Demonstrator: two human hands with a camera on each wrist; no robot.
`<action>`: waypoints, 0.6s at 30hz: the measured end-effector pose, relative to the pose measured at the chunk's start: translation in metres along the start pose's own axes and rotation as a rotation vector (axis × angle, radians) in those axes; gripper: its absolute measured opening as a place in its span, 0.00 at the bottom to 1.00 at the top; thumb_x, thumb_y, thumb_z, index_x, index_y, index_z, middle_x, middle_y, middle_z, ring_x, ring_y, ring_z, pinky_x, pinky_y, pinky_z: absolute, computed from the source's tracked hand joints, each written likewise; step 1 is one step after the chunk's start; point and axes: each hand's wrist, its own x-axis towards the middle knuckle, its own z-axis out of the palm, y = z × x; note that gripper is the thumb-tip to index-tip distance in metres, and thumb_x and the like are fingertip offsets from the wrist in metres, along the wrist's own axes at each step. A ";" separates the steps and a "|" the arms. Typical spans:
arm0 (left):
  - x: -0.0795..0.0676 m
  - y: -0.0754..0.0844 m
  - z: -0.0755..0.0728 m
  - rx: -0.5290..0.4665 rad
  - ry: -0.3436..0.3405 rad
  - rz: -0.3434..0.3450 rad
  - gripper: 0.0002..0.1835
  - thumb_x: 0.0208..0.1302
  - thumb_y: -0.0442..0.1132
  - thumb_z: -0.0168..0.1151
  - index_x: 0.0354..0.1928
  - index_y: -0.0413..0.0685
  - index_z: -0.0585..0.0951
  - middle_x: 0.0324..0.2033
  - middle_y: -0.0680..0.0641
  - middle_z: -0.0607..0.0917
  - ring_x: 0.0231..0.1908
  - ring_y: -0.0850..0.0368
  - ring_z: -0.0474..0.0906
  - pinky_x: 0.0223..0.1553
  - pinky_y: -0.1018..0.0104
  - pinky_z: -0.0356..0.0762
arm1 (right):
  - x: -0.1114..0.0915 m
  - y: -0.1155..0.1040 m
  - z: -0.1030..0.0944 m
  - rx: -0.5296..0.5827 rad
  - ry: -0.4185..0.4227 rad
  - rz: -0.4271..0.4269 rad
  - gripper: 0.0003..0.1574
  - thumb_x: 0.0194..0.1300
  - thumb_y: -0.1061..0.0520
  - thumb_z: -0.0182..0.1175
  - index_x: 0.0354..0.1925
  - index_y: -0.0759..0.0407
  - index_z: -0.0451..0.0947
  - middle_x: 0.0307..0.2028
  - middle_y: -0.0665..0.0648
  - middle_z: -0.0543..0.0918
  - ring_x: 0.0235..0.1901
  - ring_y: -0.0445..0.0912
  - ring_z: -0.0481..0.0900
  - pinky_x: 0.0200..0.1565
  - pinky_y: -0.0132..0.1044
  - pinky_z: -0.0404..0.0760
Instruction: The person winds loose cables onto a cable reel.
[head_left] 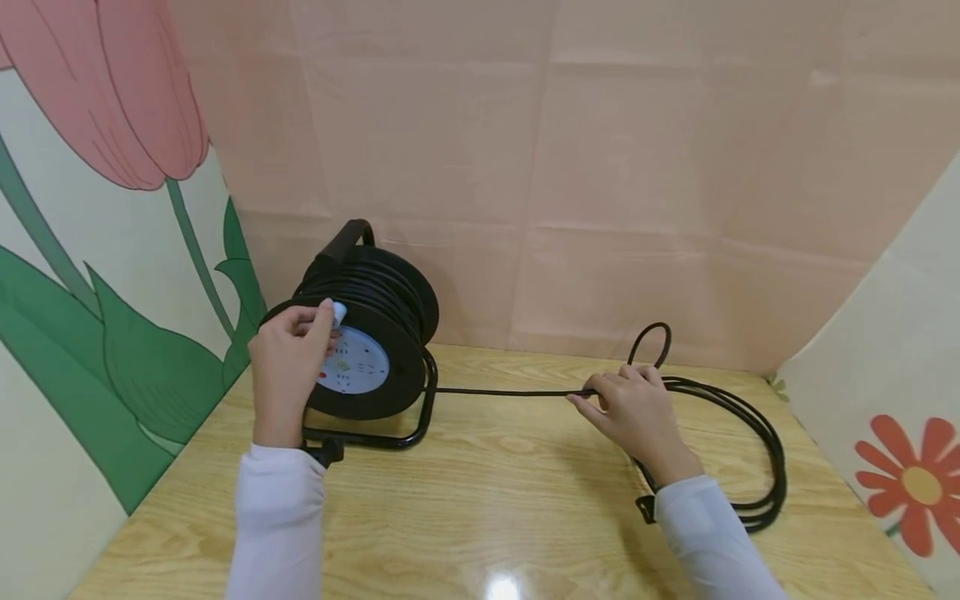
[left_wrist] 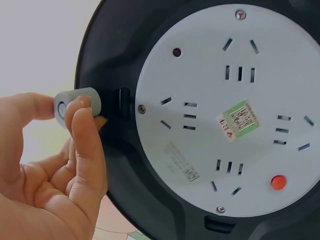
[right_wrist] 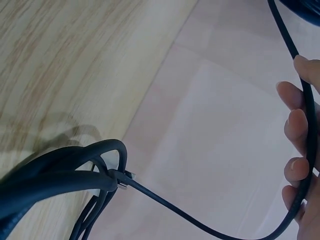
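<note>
The left hand [head_left: 288, 371] pinches a pale grey knob [left_wrist: 90, 100] near the rim of a black cable reel [head_left: 408, 375], its thumb and fingers curled round it. The reel stands on the left part of the table [head_left: 480, 492], against the left hand and well apart from the right hand [head_left: 637, 412]. That hand grips the black cable [head_left: 502, 392] between thumb and fingers; from there the cable runs nearly straight and level to the reel. Beside and beyond the right hand, a loose coil [head_left: 772, 467] of several loops lies on the table, one small loop rising upright.

The reel has thick turns of cable wound on its drum, a black top handle [head_left: 341, 246] and a tubular stand [head_left: 431, 408]. Its round, pale face panel [left_wrist: 200, 145] carries slotted sockets, screws, a red button [left_wrist: 278, 182] and a green-edged sticker [left_wrist: 240, 120].
</note>
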 end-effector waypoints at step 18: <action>0.011 -0.004 0.003 -0.020 -0.253 -0.006 0.37 0.73 0.67 0.43 0.36 0.40 0.85 0.28 0.46 0.85 0.28 0.54 0.81 0.35 0.62 0.78 | -0.002 -0.002 -0.001 -0.011 -0.004 -0.001 0.32 0.69 0.27 0.51 0.32 0.49 0.85 0.15 0.41 0.70 0.20 0.43 0.63 0.38 0.48 0.67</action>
